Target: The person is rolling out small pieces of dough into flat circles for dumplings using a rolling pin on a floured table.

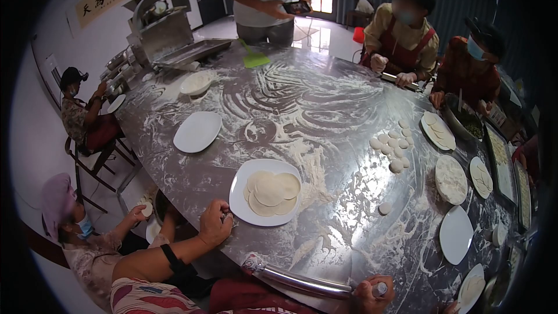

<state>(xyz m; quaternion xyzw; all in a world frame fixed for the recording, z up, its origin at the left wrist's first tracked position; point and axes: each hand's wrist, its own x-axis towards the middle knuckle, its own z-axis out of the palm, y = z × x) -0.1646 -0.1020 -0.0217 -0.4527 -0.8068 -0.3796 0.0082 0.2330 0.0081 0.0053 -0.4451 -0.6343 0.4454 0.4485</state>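
Note:
My left hand point(215, 224) is closed at the near table edge, just below a white plate point(237, 197) of stacked flat dough rounds point(270, 189). Whatever its curled fingers hold, if anything, is hidden. At the bottom, my right hand point(374, 295) wraps round the right-end handle of a shiny metal rolling pin point(305, 282). The pin lies along the near edge, its other end away from my left hand. One small dough piece point(384, 209) sits on the floured metal table point(244, 139) above the pin.
Several dough pieces point(395, 142) lie right of centre. An empty plate point(197, 132) and a flour bowl point(196, 84) stand left. Plates, a filling bowl point(463, 117) and trays line the right. Co-workers sit left and stand at the far right; a person point(264, 0) holds a phone behind.

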